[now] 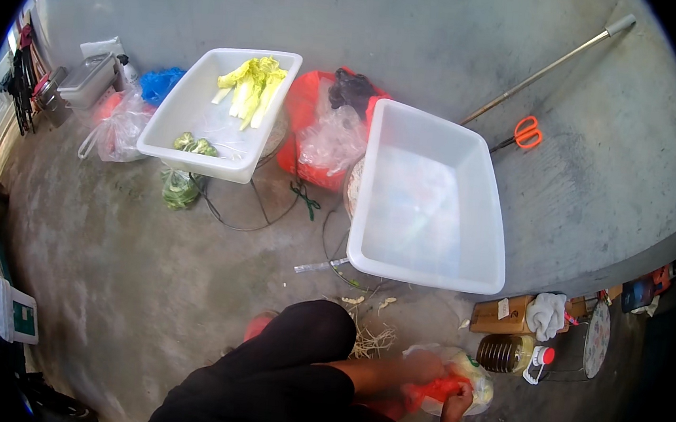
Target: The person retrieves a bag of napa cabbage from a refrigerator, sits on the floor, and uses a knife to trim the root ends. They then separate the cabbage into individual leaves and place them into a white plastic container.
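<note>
My left hand [422, 370] reaches over my knee at the lower right to a red plastic bag [439, 387]; it is blurred, so its grip is unclear. My right hand [458, 398] has its fingers closed on that red bag. Under both hands lies a clear plastic bag [477, 381] with pale contents I cannot make out. Dried stalks [371, 339] are scattered on the floor beside them. A large bottle of dark oil [501, 352] lies just beyond the bags.
A white tub [153, 142] holds lettuce [252, 89] and broccoli [194, 144]; another white tub [430, 202] stands right of it. Behind are red bags [303, 97]. Orange scissors [527, 132] and a pole [548, 66] are by the wall. A cardboard box [496, 315] sits at right.
</note>
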The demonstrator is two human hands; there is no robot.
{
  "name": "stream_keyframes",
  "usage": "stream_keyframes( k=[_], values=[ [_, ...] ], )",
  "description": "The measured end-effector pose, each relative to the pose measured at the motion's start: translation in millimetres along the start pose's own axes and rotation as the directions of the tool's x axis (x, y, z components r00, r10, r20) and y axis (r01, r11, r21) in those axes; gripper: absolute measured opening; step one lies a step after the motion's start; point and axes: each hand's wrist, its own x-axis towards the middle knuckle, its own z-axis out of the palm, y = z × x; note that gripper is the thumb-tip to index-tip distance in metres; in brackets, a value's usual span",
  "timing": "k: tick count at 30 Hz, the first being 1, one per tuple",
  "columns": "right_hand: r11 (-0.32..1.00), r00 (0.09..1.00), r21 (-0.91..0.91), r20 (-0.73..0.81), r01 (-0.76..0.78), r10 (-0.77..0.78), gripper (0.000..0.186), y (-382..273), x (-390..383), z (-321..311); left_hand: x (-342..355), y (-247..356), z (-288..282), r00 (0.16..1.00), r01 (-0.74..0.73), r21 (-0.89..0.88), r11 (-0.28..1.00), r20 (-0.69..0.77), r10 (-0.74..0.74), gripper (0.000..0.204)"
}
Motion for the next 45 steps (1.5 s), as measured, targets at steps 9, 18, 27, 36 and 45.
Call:
stream_keyframes(
  k=[9, 18, 27, 36, 45],
  values=[
    [0.859, 0.870, 0.199, -0.050, -0.472, 0.490, 0.018, -12, -8, -42, 21, -13, 1, 0.977, 0.150, -0.094, 0.984, -0.141, -0.162, 0.026],
    [0.775, 0.766, 0.331, -0.192, -0.538, 0.614, 0.031, -39, -4, -68, 25, 4, 30, 0.883, -0.140, -0.233, 0.962, -0.469, 0.015, 0.026],
    [0.690, 0.678, 0.679, -0.384, -0.253, 0.626, 0.017, -108, 28, -75, 17, 19, -20, 0.962, -0.005, -0.933, 0.361, -0.103, -0.253, 0.025],
    [0.712, 0.984, 0.702, -0.141, 0.024, 0.106, 0.009, -200, 39, -88, -12, 27, -28, 0.974, 0.082, -0.813, 0.576, -0.058, -0.221, 0.020],
    [0.946, 0.853, -0.245, 0.424, -0.215, 0.304, 0.018, -127, 42, 2, -14, 17, -32, 0.979, -0.067, -0.606, 0.792, -0.194, -0.066, 0.021]
  ],
)
